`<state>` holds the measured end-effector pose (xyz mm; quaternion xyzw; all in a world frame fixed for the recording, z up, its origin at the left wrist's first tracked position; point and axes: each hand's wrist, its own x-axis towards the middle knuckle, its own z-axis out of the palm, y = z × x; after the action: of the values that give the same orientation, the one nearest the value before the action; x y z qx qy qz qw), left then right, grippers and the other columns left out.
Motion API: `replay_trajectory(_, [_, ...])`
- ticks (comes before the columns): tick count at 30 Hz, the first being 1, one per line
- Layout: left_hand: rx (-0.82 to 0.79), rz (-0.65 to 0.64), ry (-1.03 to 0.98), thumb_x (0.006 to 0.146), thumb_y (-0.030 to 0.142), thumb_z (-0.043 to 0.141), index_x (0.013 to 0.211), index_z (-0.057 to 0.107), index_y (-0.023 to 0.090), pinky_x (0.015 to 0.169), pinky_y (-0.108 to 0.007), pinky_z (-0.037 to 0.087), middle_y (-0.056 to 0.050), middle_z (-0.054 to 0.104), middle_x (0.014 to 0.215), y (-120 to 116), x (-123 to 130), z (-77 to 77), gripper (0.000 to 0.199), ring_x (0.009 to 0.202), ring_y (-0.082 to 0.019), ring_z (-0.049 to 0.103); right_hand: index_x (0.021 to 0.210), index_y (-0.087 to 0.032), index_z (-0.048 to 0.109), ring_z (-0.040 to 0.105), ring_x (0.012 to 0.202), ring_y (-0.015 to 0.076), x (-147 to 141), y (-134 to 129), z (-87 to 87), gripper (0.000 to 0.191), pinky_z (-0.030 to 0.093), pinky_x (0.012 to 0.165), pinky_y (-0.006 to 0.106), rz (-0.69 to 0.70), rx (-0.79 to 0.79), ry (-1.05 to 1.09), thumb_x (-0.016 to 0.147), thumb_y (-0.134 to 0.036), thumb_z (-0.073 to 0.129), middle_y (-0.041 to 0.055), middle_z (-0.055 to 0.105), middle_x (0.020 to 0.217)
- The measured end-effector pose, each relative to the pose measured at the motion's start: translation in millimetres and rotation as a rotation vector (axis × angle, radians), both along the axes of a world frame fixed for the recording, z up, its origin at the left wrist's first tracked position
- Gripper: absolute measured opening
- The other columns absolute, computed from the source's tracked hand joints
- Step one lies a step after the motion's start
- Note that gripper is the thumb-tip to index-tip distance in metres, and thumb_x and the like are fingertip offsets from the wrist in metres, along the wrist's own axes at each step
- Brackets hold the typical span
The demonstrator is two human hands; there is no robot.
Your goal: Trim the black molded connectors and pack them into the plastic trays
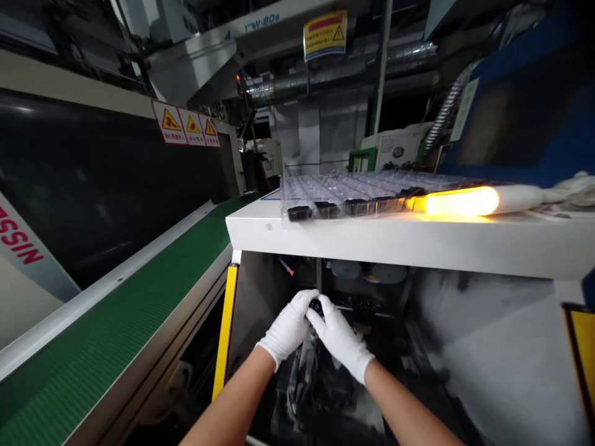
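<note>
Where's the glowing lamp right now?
In the head view, the glowing lamp lies at the right on the white table, just right of the clear plastic tray.

Two hands, left hand (287, 327) and right hand (343, 342), around one black part (315, 305). Beyond both, one tray (334, 186), at least four black pieces (300, 214) along its near edge, one lit lamp (462, 201). Leftward, one belt (121, 322), three warning labels (189, 127). Higher up, one yellow sign (325, 37). One yellow strip (225, 328) either side.
</note>
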<state>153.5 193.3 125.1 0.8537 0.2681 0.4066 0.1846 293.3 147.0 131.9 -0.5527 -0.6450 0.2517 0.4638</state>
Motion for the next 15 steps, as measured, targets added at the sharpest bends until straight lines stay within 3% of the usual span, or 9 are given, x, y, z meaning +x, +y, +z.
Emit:
replay_trajectory(4, [-0.017, -0.037, 0.137, 0.082, 0.004, 0.044, 0.121, 0.058, 0.02, 0.105, -0.042, 0.047, -0.009, 0.064, 0.117, 31.0, 14.1, 8.3, 0.045, 0.11, -0.02, 0.06, 0.114, -0.014, 0.057, 0.049, 0.123, 0.0304, 5.5, 24.1, -20.8, 0.042, 0.033, 0.111, 0.05, -0.158, 0.082, 0.039, 0.09, -0.047, 0.046, 0.0192, 0.056, 0.127])
replay_trajectory(7, [-0.118, -0.03, 0.179, 0.078, 0.005, 0.051, 0.116, 0.061, 0.021, 0.104, -0.04, 0.048, -0.007, 0.065, 0.113, 35.3, 16.4, 4.1, 0.043, 0.108, -0.02, 0.061, 0.115, -0.017, 0.058, 0.052, 0.122, 0.0259, 6.2, 29.7, -40.7, 0.044, 0.037, 0.111, 0.045, -0.174, 0.054, 0.122, 0.094, -0.05, 0.038, 0.0158, 0.058, 0.129])
replay_trajectory(11, [-0.211, 0.063, 0.029, 0.08, 0.009, 0.052, 0.12, 0.056, 0.021, 0.109, -0.043, 0.042, -0.008, 0.061, 0.123, 28.5, 18.1, -18.2, 0.042, 0.118, -0.021, 0.057, 0.127, -0.017, 0.052, 0.052, 0.128, 0.0244, 1.0, 31.3, -55.6, 0.055, 0.038, 0.112, 0.042, -0.16, -0.039, 0.243, 0.094, -0.056, 0.033, 0.0158, 0.057, 0.135])
replay_trajectory(15, [-0.286, 0.252, -0.147, 0.087, 0.019, 0.052, 0.135, 0.041, 0.019, 0.114, -0.049, 0.035, -0.015, 0.049, 0.14, 15.0, 35.8, -43.4, 0.049, 0.132, -0.025, 0.047, 0.137, -0.015, 0.045, 0.043, 0.136, 0.0212, -0.9, 34.9, -51.8, 0.061, 0.032, 0.117, 0.04, -0.115, -0.072, 0.314, 0.094, -0.057, 0.03, 0.0144, 0.048, 0.147])
